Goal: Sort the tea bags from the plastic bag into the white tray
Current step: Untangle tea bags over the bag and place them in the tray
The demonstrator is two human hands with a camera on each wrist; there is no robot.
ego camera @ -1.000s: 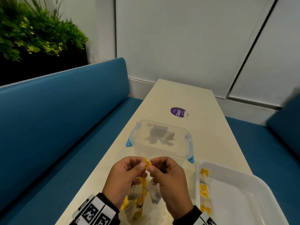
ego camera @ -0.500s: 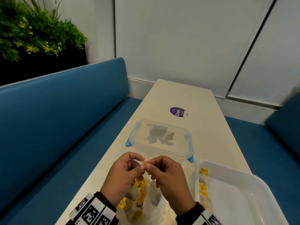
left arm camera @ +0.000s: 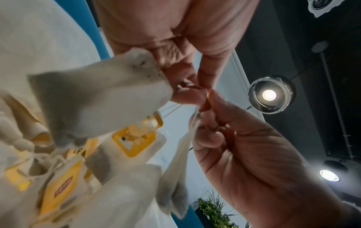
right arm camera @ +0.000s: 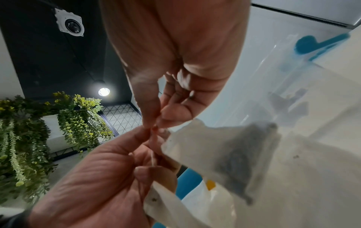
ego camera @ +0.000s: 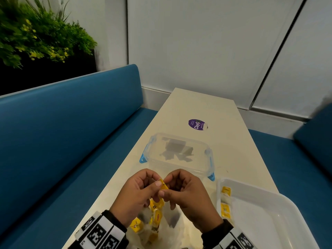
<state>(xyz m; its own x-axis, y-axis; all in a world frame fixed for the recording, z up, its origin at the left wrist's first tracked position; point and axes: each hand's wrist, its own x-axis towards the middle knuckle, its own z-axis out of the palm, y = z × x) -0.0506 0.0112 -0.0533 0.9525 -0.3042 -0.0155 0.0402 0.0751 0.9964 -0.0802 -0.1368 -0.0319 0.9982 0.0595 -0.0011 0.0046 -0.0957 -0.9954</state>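
Observation:
Both hands meet above the clear plastic bag point(ego camera: 177, 230), which lies at the table's near edge with several yellow-tagged tea bags point(ego camera: 156, 215) in it. My left hand point(ego camera: 158, 184) and right hand point(ego camera: 163, 192) each pinch the same small yellow tag point(ego camera: 164, 186) with thumb and forefinger. In the wrist views a white tea bag point(left arm camera: 101, 95) hangs close under the left hand point(left arm camera: 187, 94), and another tea bag point(right arm camera: 224, 154) dangles by the right hand point(right arm camera: 154, 123); thin strings run between them. The white tray point(ego camera: 280, 203) stands to the right, with up to 3 tea bags point(ego camera: 225, 203) along its left wall.
A clear lidded box with blue clips point(ego camera: 179, 153) stands just beyond my hands. A purple sticker point(ego camera: 197, 124) lies farther along the narrow cream table point(ego camera: 233, 150). Blue benches point(ego camera: 71, 132) run along both sides, with plants behind the left one.
Both hands have stayed together over the bag and shifted only slightly. The yellow tag has turned between the fingertips and shows more of its face now.

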